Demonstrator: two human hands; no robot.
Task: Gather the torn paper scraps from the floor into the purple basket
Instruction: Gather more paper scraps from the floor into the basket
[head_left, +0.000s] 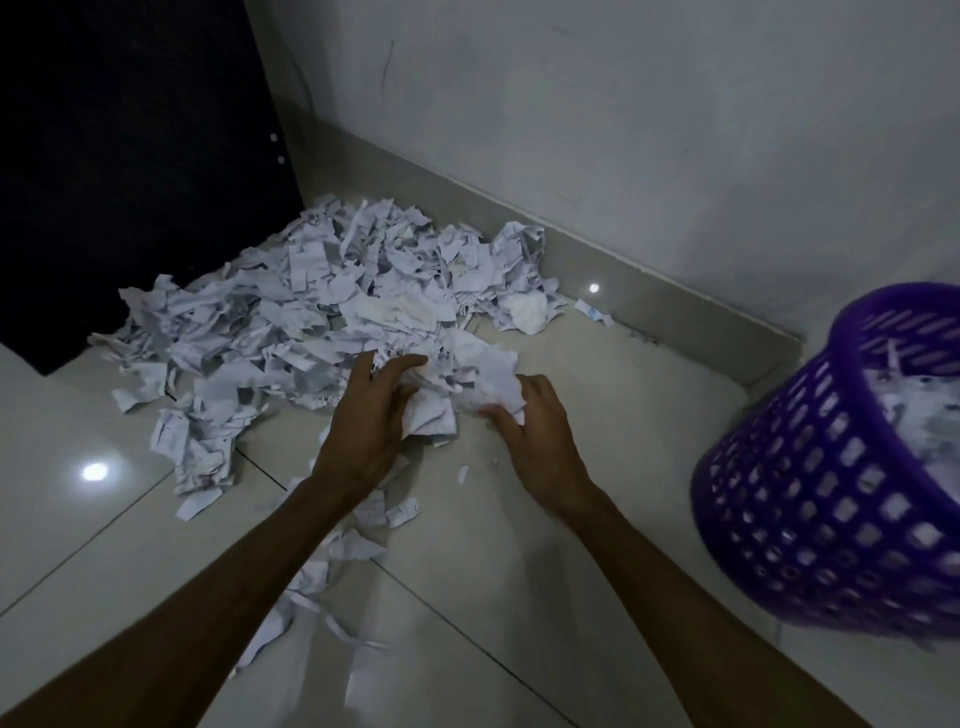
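— Both forearms come in from the bottom edge, and under the left one a thin trail of stray strips (332, 587) lies on the tiled floor (519, 571). Where are the hands?

— At the near edge of the paper pile (322, 296). Left hand (366, 421) has its fingers spread and curling into a clump of scraps (457, 384); right hand (540, 431) presses in from the other side, fingers bent round it. The clump is squeezed between them — neither hand is empty.

— And the purple basket (810, 519)?

— Off to the right, tilted, well apart from the hands, with paper already inside. It sits on the right hand's side, so that hand is nearer.

— So the carry goes which way?

— Rightward and slightly toward the camera, I'd judge, then up over the rim. The pile itself runs long from the dark panel (130, 156) at the left to the skirting by the wall (623, 130), so most of the work lies away from the basket.

— Risk?

— Loose bits dropping from the clump on the way across. Most of the pile is left to gather.
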